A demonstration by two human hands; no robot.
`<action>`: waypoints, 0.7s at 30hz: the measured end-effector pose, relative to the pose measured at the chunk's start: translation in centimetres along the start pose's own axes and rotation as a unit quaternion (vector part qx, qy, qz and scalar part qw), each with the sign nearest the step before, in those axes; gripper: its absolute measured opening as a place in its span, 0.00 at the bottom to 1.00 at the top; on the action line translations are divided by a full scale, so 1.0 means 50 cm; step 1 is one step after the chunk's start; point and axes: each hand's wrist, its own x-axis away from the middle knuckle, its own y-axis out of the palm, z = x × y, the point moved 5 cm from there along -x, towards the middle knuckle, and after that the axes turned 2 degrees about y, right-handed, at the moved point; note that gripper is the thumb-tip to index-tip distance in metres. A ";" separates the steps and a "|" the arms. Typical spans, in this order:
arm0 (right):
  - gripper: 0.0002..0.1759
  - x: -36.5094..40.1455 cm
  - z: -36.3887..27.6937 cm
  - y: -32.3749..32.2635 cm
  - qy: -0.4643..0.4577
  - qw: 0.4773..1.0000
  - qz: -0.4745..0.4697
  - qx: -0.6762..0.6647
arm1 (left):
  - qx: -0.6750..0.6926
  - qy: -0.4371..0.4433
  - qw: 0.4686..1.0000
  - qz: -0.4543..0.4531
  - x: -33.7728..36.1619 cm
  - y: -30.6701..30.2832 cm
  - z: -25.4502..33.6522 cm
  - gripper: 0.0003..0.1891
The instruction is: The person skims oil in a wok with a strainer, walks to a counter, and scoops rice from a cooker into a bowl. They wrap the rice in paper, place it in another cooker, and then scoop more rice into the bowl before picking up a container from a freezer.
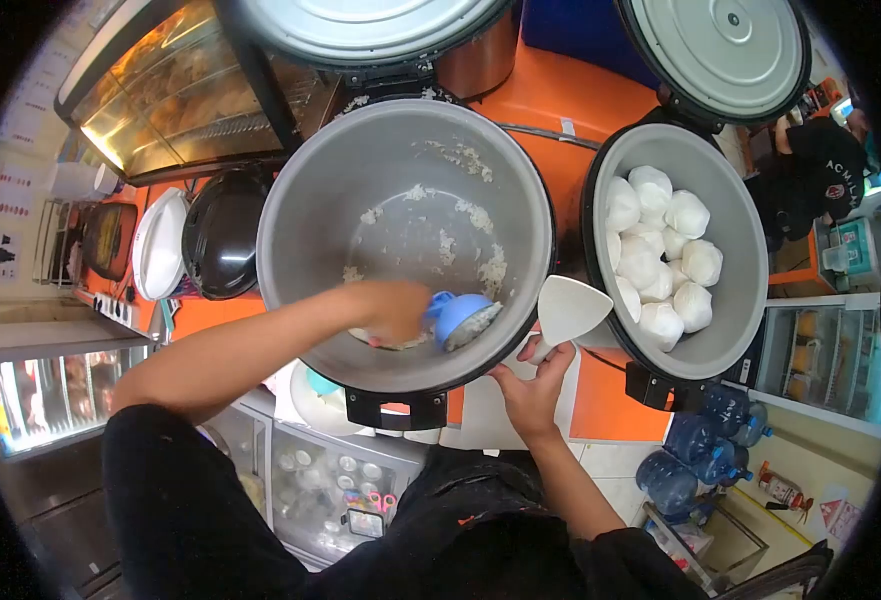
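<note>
A large grey pot [330,180] with a black rim stands before me, rice stuck to its bottom and walls. Inside it, near the front right wall, my left hand [390,310], slightly blurred, is closed on the handle of a blue scoop [457,314]. Rice [475,325] shows at the scoop's edge. At the pot's right front rim, my right hand [535,390] grips the handle of a white paddle [570,308] with a rounded triangular head.
Right of it, an open cooker [745,300] holds several white wrapped rice balls [640,262]. Raised lids [725,45] stand behind. A lit food display case [180,95], black bowl [225,235] and white dish [160,243] are left. Water bottles [700,440] stand low right. A person [820,165] is far right.
</note>
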 end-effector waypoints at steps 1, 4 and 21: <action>0.48 -0.002 -0.001 0.001 -0.011 1.000 0.001 0.013 | 0.066 -0.009 0.998 0.000 0.021 -0.008 -0.023 0.24; 0.40 -0.005 -0.045 -0.020 -0.030 0.997 0.011 0.065 | 0.241 0.001 0.971 0.009 0.093 -0.022 -0.052 0.20; 0.40 -0.057 -0.338 0.099 -0.250 0.873 -0.260 0.327 | 0.643 0.144 0.709 0.250 0.235 0.078 -0.047 0.17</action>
